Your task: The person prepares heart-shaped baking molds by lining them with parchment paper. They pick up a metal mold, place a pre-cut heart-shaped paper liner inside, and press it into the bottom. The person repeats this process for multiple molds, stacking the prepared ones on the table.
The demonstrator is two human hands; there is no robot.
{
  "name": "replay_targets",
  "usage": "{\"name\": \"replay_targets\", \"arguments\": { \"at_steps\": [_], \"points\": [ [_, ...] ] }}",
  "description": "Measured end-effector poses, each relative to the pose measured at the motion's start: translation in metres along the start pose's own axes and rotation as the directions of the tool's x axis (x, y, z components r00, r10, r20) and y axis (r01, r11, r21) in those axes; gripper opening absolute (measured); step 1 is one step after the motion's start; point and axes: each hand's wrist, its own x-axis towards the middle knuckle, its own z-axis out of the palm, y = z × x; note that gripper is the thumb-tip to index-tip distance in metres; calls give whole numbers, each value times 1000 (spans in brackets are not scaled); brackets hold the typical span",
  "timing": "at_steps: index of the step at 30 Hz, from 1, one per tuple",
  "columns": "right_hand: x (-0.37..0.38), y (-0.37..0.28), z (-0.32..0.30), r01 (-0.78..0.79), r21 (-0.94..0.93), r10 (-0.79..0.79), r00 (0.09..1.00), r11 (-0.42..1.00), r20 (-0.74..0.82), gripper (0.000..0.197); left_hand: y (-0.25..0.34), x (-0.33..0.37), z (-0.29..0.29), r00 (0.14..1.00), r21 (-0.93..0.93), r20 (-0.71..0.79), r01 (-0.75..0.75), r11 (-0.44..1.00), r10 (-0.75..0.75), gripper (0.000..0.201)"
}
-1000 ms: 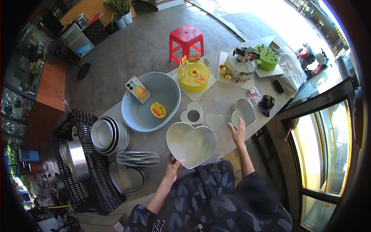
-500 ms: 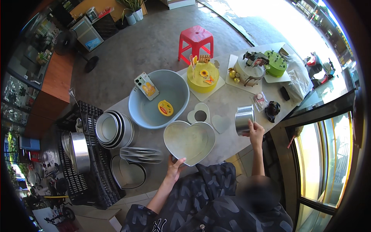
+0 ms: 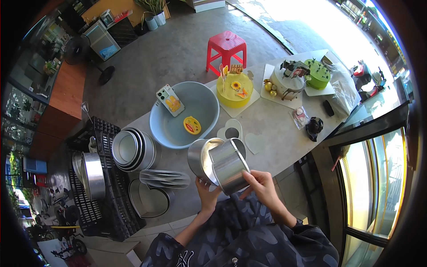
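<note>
My left hand (image 3: pixel 207 195) grips the large heart-shaped cake pan (image 3: pixel 195 156) from below, its fingers on the rim and wall. The pan is tilted up in front of me, over the near edge of the table. My right hand (image 3: pixel 262 187) is closed on a smaller silver cake tin (image 3: pixel 231 171), thumb along its wall. The small tin overlaps the heart pan's opening; how far inside it sits I cannot tell. Just beyond them on the table lie a flat heart-shaped plate with a round hole (image 3: pixel 230 124) and a plain heart plate (image 3: pixel 255 143).
A blue basin (image 3: pixel 160 131) holds a phone (image 3: pixel 170 100) and a yellow round item (image 3: pixel 191 125). Nested round pans (image 3: pixel 147 151), stacked plates (image 3: pixel 164 179) and a heart pan (image 3: pixel 138 202) stand left, beside a black crate (image 3: pixel 106 147). Decorated cakes (image 3: pixel 235 95) line the far side.
My right hand has brought the small tin left to the heart pan. The heart pan, lying face up before, is now tilted. Both hands have come close together.
</note>
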Motion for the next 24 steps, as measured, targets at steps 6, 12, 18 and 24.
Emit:
{"name": "replay_targets", "arguments": {
  "at_steps": [6,12,18,24],
  "points": [
    [13,22,13,-11,98,4,997,995,72,32,18,-8,9,991,41,-92,-97,994,101,98],
    [25,19,21,-16,279,19,1000,960,-9,32,11,-8,-2,958,321,-46,-255,912,284,101],
    [32,45,26,-47,469,51,999,882,5,32,21,-17,13,950,397,28,-297,868,312,91],
    [27,36,31,-70,550,90,996,832,-10,27,34,-19,19,935,547,61,-324,772,349,90]
  ]
}}
